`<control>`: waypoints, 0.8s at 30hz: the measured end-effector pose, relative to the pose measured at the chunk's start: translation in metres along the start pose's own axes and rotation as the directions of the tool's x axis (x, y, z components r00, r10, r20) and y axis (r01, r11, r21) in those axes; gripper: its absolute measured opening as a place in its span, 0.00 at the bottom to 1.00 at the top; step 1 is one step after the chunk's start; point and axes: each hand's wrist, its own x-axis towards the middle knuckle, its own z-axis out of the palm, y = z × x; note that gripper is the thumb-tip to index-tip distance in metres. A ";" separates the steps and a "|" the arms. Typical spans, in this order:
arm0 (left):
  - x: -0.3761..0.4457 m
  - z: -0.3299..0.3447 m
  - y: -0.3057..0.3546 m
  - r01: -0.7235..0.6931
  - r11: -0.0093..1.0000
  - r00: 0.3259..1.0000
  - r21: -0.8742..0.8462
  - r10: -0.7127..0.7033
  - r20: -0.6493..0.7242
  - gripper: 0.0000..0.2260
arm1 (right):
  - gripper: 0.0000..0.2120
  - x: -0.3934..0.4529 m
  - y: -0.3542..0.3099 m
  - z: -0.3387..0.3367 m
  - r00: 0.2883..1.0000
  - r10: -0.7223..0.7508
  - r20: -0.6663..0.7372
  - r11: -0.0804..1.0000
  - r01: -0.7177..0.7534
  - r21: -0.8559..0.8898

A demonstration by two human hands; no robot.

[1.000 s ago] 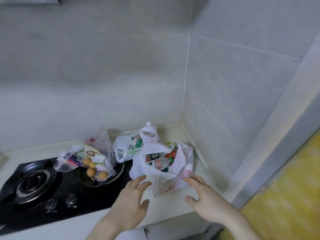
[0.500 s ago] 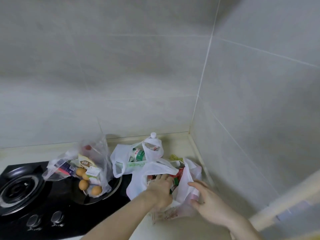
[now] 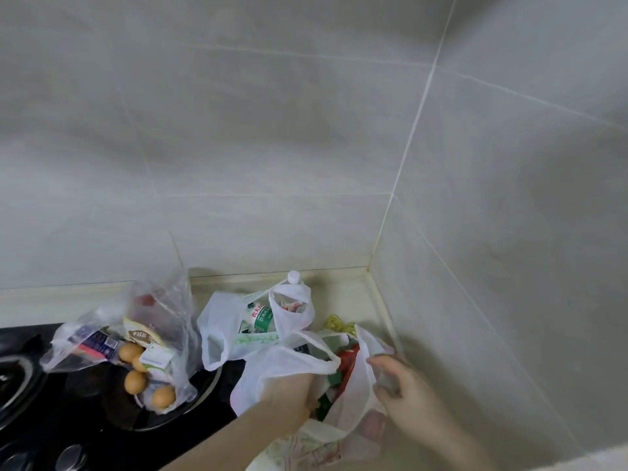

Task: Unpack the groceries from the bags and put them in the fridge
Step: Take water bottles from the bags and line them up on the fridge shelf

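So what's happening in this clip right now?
A person is unpacking groceries on a kitchen counter in a tiled corner. The left hand is reaching into the nearest white plastic bag, its fingers hidden among the packages, while the right hand grips the bag's right edge to hold it open. Behind it sits a second white bag with a green-labelled water bottle. A clear bag of eggs lies on the black gas hob. Nothing is out yet.
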 end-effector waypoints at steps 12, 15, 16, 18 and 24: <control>-0.107 -0.087 -0.032 -0.371 0.753 0.815 -0.543 -0.016 -0.580 0.27 | 0.23 0.100 -0.038 0.049 0.982 -0.031 0.186 0.946 0.090 -0.313; -0.119 -0.098 -0.034 -0.376 0.740 0.797 -0.557 -0.048 -0.602 0.27 | 0.26 0.121 -0.034 0.060 0.969 -0.012 0.249 0.917 0.110 -0.384; -0.122 -0.101 -0.035 -0.385 0.730 0.790 -0.565 -0.056 -0.610 0.27 | 0.27 0.129 -0.033 0.063 0.969 -0.007 0.247 0.910 0.109 -0.401; -0.128 -0.106 -0.035 -0.401 0.670 0.789 -0.625 -0.094 -0.607 0.27 | 0.32 0.141 -0.030 0.066 0.966 0.009 0.258 0.898 0.105 -0.427; -0.138 -0.109 -0.037 -0.358 0.681 0.786 -0.639 -0.149 -0.600 0.27 | 0.39 0.165 -0.028 0.072 0.945 0.086 0.316 0.871 0.083 -0.483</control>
